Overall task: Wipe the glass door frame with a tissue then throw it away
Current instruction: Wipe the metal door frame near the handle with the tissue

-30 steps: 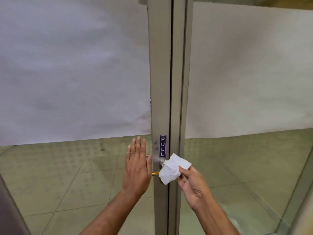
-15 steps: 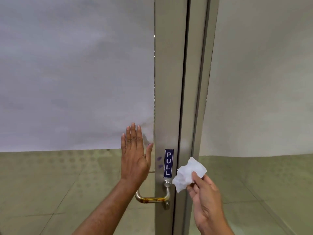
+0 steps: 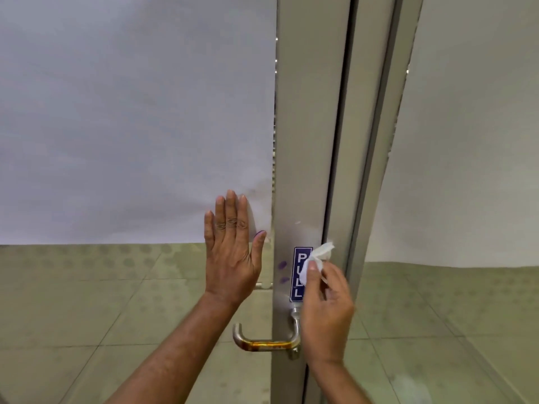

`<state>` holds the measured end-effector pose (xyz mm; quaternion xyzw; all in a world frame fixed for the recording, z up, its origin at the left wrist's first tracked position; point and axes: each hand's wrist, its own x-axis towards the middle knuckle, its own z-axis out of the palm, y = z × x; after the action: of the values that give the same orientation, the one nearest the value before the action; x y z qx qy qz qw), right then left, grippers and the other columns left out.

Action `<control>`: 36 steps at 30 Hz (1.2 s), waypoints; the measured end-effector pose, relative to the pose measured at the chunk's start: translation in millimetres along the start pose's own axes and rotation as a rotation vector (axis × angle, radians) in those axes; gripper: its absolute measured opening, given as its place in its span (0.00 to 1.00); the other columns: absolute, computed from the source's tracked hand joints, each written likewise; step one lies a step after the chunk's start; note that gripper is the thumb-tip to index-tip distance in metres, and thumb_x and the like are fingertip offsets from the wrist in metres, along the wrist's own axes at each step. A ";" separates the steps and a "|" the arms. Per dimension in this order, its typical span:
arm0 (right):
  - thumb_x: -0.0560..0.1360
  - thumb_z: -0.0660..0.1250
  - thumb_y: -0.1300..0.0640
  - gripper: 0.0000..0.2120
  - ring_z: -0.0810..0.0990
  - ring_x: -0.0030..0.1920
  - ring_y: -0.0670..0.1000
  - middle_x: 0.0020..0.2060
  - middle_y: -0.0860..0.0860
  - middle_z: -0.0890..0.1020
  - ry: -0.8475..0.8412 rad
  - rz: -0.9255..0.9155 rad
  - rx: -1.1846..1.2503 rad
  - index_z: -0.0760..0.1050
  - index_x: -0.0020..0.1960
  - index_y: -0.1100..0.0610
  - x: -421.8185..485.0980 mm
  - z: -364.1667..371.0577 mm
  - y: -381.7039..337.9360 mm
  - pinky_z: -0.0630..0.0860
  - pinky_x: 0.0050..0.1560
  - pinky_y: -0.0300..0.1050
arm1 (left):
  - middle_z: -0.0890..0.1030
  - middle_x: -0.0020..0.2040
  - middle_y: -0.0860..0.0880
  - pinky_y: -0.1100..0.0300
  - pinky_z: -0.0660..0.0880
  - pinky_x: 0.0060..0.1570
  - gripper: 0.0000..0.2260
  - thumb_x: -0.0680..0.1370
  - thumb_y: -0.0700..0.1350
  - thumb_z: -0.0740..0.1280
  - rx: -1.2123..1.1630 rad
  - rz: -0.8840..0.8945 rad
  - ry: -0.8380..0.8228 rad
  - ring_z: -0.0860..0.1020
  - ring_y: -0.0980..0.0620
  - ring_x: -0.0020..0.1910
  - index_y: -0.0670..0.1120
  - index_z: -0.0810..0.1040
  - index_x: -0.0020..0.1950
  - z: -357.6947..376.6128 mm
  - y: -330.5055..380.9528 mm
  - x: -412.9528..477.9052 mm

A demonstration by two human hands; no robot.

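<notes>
Head view: R hand (image 3: 326,310) covers the lever's pivot end and the lower right of the blue PULL sticker (image 3: 298,275); frame (image 3: 309,141) top & bottom cut off. White tissue (image 3: 316,259) is bunched, pinched under the R fingertips (image 3: 313,266) and pressed onto the frame beside the sticker (top corner pokes free). L hand (image 3: 230,255) flat, fingers spread on the glass (image 3: 131,287), holding nothing. Lever handle (image 3: 264,344) is below.
</notes>
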<state>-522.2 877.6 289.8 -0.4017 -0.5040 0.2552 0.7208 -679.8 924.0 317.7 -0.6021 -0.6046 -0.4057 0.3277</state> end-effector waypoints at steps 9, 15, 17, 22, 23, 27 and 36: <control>0.82 0.59 0.41 0.23 0.76 0.60 0.52 0.56 0.51 0.82 -0.235 -0.453 -0.574 0.81 0.61 0.58 2.2 13.4 35.7 0.70 0.64 0.48 | 0.41 0.85 0.47 0.49 0.38 0.82 0.29 0.87 0.57 0.47 0.003 0.048 0.069 0.42 0.47 0.84 0.46 0.42 0.84 8.1 -7.5 0.9; 0.81 0.58 0.57 0.18 0.74 0.61 0.53 0.55 0.56 0.83 -0.144 -0.576 -0.624 0.83 0.60 0.62 -0.1 16.6 53.0 0.79 0.58 0.61 | 0.41 0.85 0.46 0.48 0.38 0.82 0.30 0.87 0.57 0.47 0.028 0.060 0.100 0.42 0.46 0.84 0.45 0.43 0.84 15.7 -10.1 1.0; 0.85 0.52 0.52 0.24 0.74 0.62 0.54 0.57 0.56 0.80 -0.125 -0.596 -0.587 0.83 0.59 0.64 1.3 19.4 55.2 0.81 0.57 0.62 | 0.41 0.85 0.46 0.48 0.38 0.82 0.30 0.87 0.57 0.48 0.037 0.062 0.107 0.42 0.46 0.84 0.45 0.42 0.84 17.0 -10.2 1.5; 0.87 0.47 0.51 0.27 0.72 0.67 0.55 0.64 0.53 0.74 -0.178 -0.680 -0.548 0.80 0.63 0.65 -2.5 14.7 63.9 0.75 0.65 0.62 | 0.40 0.85 0.46 0.48 0.38 0.82 0.30 0.87 0.58 0.47 0.034 0.079 0.129 0.42 0.46 0.84 0.45 0.42 0.84 18.3 -9.9 1.9; 0.87 0.48 0.53 0.25 0.73 0.67 0.56 0.65 0.53 0.75 -0.180 -0.700 -0.532 0.80 0.63 0.65 -0.4 14.0 64.7 0.75 0.66 0.62 | 0.40 0.85 0.46 0.48 0.38 0.82 0.30 0.87 0.58 0.47 0.033 0.081 0.134 0.41 0.46 0.84 0.45 0.42 0.84 18.5 -9.8 1.8; 0.87 0.50 0.56 0.20 0.71 0.73 0.55 0.67 0.56 0.78 -0.185 -0.763 -0.503 0.79 0.65 0.63 8.9 18.2 65.7 0.66 0.74 0.55 | 0.41 0.85 0.47 0.47 0.40 0.82 0.30 0.87 0.57 0.48 0.034 0.083 0.144 0.42 0.46 0.84 0.44 0.43 0.84 19.6 -9.9 1.9; 0.86 0.48 0.47 0.24 0.54 0.80 0.48 0.79 0.50 0.61 -0.511 -0.649 -0.717 0.59 0.79 0.56 -9.1 -3.3 86.3 0.63 0.72 0.58 | 0.40 0.85 0.47 0.47 0.39 0.82 0.30 0.87 0.57 0.48 0.032 0.080 0.157 0.42 0.46 0.84 0.45 0.43 0.84 20.2 -9.1 1.8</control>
<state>-519.2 916.7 212.3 -0.3713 -0.8164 -0.0786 0.4352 -687.1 943.3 309.3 -0.5868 -0.5588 -0.4287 0.3996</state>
